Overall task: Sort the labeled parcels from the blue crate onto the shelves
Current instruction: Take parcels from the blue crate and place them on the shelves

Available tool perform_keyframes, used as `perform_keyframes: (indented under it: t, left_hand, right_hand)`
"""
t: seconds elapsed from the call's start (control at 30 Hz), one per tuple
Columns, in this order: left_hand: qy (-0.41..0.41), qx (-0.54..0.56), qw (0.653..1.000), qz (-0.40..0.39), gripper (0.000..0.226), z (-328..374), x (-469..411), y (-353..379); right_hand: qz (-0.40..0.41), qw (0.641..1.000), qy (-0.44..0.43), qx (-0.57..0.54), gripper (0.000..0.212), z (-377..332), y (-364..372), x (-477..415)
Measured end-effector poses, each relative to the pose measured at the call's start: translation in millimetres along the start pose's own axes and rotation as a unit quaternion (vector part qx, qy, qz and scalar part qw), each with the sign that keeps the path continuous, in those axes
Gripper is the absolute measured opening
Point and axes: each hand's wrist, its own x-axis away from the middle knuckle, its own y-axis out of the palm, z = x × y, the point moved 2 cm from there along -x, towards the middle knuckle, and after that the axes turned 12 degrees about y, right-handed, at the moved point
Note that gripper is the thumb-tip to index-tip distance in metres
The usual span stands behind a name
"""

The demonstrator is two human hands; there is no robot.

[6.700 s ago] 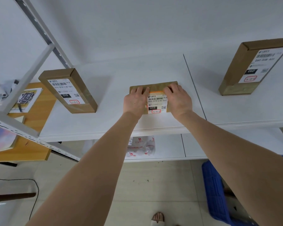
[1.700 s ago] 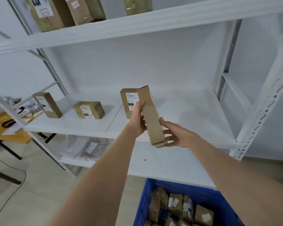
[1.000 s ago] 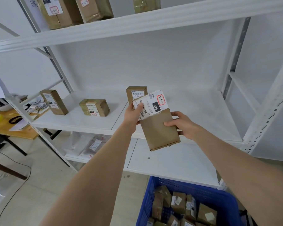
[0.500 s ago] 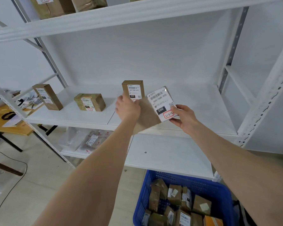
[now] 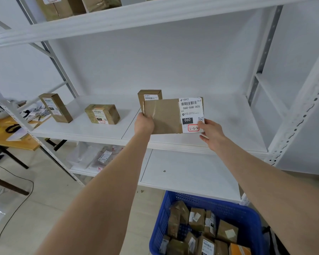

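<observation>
- Parcel (image 5: 164, 116) marked 060, above middle shelf (image 5: 238, 122), fingers (image 5: 203, 124) of left hand (image 5: 143, 124) and right hand (image 5: 210, 130) gripping its ends.
- Risk: toppling upright box (image 5: 150, 95) just behind, if pushed deep.

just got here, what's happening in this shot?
A person is holding a flat brown parcel, label 060-06B-A05, with both hands at the middle shelf. The left hand grips its left edge, and the right hand pinches the lower right corner by the label. Whether it touches the shelf is unclear. Three boxes sit on that shelf, one right behind the parcel. The blue crate on the floor below holds many more parcels.
</observation>
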Motion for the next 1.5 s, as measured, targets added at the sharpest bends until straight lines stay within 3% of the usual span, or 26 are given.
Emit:
perform_keyframes:
  t: [0.27, 0.4, 0.47, 0.63, 0.8, 1.03, 1.37, 1.5]
  left_hand:
    - [0.024, -0.035, 0.999, 0.027, 0.032, -3, 5, -2]
    - [0.029, -0.061, 0.998, 0.014, 0.035, -10, -3, -8]
    - [0.029, -0.062, 0.998, 0.005, 0.037, -12, -12, -11]
    - [0.029, -0.054, 0.998, -0.010, 0.050, -25, -36, -18]
    - [0.032, -0.046, 0.996, -0.064, 0.036, -55, -88, -36]
    - [-0.004, -0.018, 0.995, -0.102, 0.051, -112, -188, -90]
    - [-0.048, -0.028, 0.995, -0.078, 0.057, -162, -242, -150]
    - [-0.051, -0.035, 0.996, -0.070, 0.048, -180, -260, -174]
  right_hand:
    - [0.060, 0.994, -0.056, 0.072, 0.009, -11, -2, -7]
    - [0.041, 0.996, -0.034, 0.076, 0.052, -5, 10, -11]
    - [0.031, 0.997, -0.024, 0.065, 0.062, -3, 18, -11]
    - [0.041, 0.996, -0.040, 0.065, 0.046, 1, 44, -31]
    - [0.070, 0.994, -0.058, 0.066, 0.050, 9, 95, -65]
    - [0.099, 0.991, -0.061, 0.061, 0.050, 34, 204, -103]
    - [0.056, 0.994, -0.073, 0.060, 0.023, 50, 302, -125]
    - [0.059, 0.992, -0.072, 0.080, 0.023, 60, 334, -131]
